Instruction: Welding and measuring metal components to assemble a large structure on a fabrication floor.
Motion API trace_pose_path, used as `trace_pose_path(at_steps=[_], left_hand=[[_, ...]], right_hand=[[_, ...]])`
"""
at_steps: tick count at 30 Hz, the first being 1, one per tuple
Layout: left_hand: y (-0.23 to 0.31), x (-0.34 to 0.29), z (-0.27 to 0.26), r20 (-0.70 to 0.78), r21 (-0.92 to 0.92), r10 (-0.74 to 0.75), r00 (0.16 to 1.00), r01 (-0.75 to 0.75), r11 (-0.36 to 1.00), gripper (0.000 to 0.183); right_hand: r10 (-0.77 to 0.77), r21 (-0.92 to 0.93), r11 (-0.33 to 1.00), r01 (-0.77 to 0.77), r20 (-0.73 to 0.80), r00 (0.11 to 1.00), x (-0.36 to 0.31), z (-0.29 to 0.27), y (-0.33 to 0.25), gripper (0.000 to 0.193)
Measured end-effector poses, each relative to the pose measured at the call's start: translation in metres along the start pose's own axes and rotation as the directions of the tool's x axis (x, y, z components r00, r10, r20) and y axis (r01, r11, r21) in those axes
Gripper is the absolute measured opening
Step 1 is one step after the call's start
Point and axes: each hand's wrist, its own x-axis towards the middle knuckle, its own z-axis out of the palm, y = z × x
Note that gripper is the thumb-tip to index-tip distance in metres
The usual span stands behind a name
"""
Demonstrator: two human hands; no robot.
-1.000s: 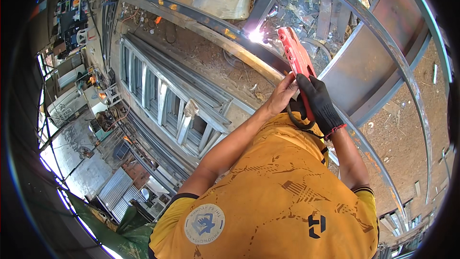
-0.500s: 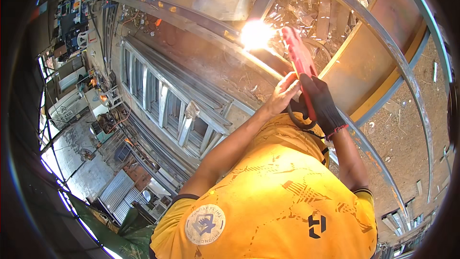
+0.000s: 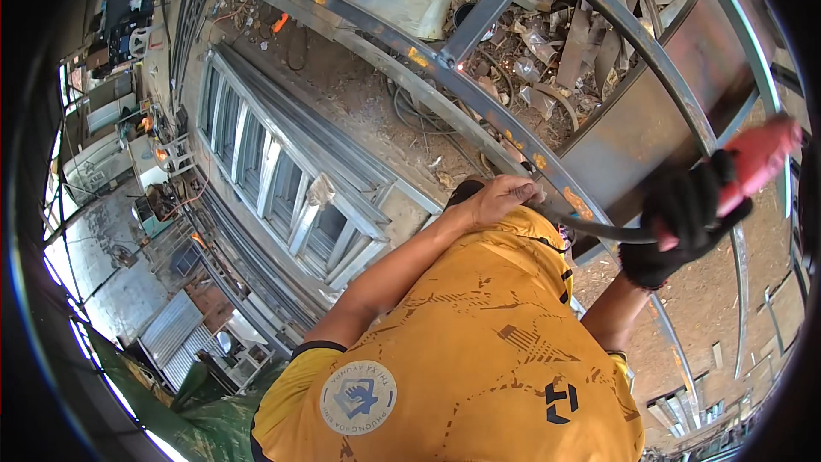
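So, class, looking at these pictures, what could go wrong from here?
The ungloved left hand could get burned if it touched the glowing spot on the steel frame. The cable from the red holder in the gloved right hand runs toward the left hand and might snag. Hot bits from that spot might drop into the scrap nearby.

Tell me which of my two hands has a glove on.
Your right hand: it wears a black glove and grips the red welding holder. Your left hand is bare.
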Motion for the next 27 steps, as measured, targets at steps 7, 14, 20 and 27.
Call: trace_pose_path(at_steps=[7,14,20,27], left_hand=[[-0.013,-0.006,-0.020,-0.179,0.275,0.273,0.945,-0.219,0.936,0.040],[-0.048,-0.011,-0.022,-0.180,0.365,0.146,0.973,-0.072,0.928,0.032],[0.000,-0.040,-0.012,-0.074,0.419,-0.051,0.996,0.077,0.905,0.042],[0.020,-0.039,0.012,-0.033,0.446,-0.047,0.998,0.056,0.893,0.049]], right_hand=[[-0.302,-0.246,0.891,0.382,0.306,0.903,0.022,0.062,-0.076,0.040],[-0.460,-0.826,0.556,0.092,-0.213,0.862,0.049,0.094,-0.126,0.023],[0.038,-0.655,-0.754,0.049,0.030,0.999,0.058,-0.026,-0.117,0.050],[0.335,-0.282,-0.920,0.272,-0.204,0.920,0.080,-0.057,-0.049,0.040]])
